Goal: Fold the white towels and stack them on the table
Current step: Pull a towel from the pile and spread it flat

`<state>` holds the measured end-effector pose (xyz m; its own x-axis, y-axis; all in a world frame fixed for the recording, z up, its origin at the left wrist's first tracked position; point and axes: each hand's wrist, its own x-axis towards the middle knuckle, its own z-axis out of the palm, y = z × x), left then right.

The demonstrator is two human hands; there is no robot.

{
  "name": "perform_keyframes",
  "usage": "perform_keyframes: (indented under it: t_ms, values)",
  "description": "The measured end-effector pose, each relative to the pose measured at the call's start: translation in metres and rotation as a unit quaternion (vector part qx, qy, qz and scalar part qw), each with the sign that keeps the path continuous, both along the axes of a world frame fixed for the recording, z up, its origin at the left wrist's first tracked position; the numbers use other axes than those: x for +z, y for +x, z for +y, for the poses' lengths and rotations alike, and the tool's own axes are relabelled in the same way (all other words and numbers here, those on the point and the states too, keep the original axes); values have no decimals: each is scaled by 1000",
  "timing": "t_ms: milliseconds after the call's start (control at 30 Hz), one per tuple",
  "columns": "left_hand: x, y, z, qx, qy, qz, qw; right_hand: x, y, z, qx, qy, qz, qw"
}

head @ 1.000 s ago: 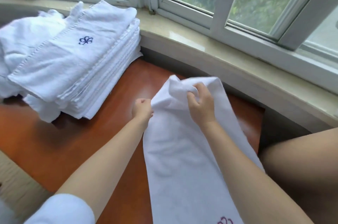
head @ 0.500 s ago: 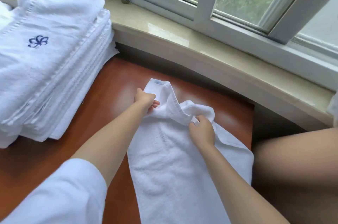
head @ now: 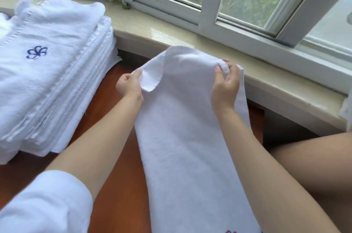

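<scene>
Over the reddish-brown table (head: 106,111) I hold one white towel (head: 190,137) up by its far end, a long strip that runs from my hands back toward me and off the bottom of the view; no box, basket or other container shows, only the bare wood and the stack (head: 47,72) on it. My left hand (head: 129,85) pinches the towel's left far corner, thumb and fingers curled onto the cloth, and that corner flops over toward me in a small rounded flap with a stitched hem. My right hand (head: 225,82) grips the right far corner, fingers wrapped round a bunched roll of the edge, with a narrow band of towel showing past the hand on the window side. Between my hands the far edge bows upward in a soft arch in front of the pale stone windowsill (head: 171,31). Its surface is plain, slightly nubby terry, smooth and unwrinkled down its length, and a bit of dark purple embroidery peeps in at the bottom edge. To my left sits the stack of folded white towels, many layers high, the top one bearing a dark blue embroidered emblem (head: 37,52), its far corner leaning against the windowsill
</scene>
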<state>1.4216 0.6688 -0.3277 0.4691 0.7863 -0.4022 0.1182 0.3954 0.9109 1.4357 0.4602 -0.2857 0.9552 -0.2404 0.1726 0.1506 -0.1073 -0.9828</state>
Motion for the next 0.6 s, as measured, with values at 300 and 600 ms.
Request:
perform_keyframes:
  t_ms: [300,600]
  values:
    - [19,-48,5,-64,-84,7,994,-24,-25,-6,0,-121,168,978]
    - [11,-138,-50,37,-186,27,982,-35,-81,-54,-121,210,360,901]
